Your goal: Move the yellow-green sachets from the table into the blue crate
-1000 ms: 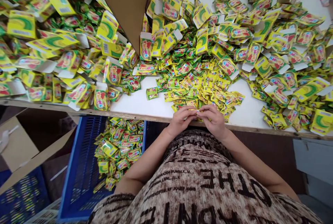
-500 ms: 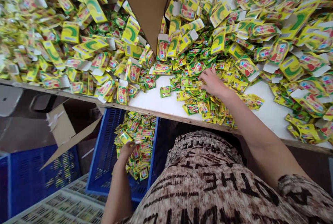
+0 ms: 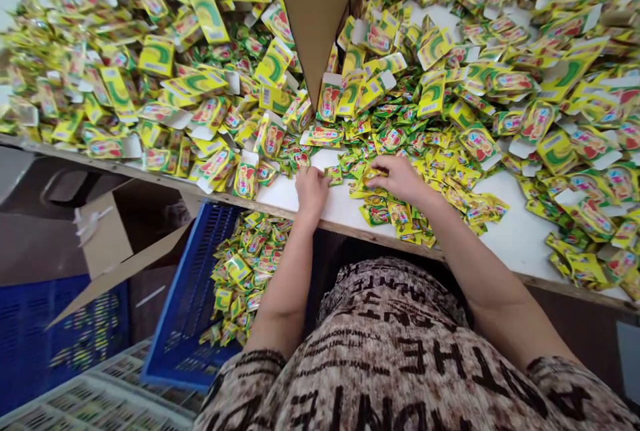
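Observation:
My left hand (image 3: 313, 192) is over the white tabletop near its front edge, fingers curled. Its fingertips meet the edge of a small green packet (image 3: 334, 175); whether anything is inside the fingers is hidden. To the right, my right hand (image 3: 399, 179) has its thumb and fingers closed around small yellow packets at the left side of a loose pile of yellow-green packets (image 3: 450, 181). Below the table edge, a blue crate (image 3: 173, 304) holds many more such packets (image 3: 240, 267), partly covered by my left forearm.
Small yellow boxes (image 3: 156, 55), many with open flaps, heap across the table's left and right sides. A cardboard divider (image 3: 320, 11) stands between the heaps. At lower left are an open carton (image 3: 107, 231), another blue crate (image 3: 90, 291) and a pale slatted crate (image 3: 95, 401).
My left hand has risen from the blue crate to the tabletop. My right hand has drawn slightly nearer and left over the pile, and the view has shifted a little.

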Action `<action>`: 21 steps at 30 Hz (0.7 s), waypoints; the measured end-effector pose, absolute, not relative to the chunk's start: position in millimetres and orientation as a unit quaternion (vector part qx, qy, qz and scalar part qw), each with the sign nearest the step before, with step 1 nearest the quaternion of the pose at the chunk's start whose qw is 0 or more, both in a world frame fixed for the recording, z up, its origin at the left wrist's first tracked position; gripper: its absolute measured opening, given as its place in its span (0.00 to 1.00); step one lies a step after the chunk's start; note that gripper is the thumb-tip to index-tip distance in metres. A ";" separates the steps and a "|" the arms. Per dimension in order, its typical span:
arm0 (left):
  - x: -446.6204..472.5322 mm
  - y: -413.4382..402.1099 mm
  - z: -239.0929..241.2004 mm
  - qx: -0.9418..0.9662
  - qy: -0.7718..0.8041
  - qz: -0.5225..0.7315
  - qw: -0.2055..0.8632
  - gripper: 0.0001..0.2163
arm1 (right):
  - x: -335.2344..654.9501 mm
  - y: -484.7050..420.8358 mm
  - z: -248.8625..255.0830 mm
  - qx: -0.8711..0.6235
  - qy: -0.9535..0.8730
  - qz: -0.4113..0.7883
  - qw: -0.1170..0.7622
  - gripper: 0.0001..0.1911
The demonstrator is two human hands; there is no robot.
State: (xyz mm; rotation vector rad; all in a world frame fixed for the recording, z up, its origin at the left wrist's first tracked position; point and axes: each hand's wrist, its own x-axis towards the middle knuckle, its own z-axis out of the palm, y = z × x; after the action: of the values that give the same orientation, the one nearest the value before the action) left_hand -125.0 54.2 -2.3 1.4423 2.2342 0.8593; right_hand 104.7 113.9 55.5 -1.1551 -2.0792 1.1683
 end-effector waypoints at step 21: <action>-76.5 22.9 19.6 0.303 0.636 0.593 0.390 0.11 | 75.8 72.2 42.7 -0.453 -0.440 0.677 0.379 0.24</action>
State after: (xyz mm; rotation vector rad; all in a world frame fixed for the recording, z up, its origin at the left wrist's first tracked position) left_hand -76.5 22.9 19.6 0.7708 1.6166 1.5059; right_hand 75.8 72.2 42.7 -1.1566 -1.1229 1.7279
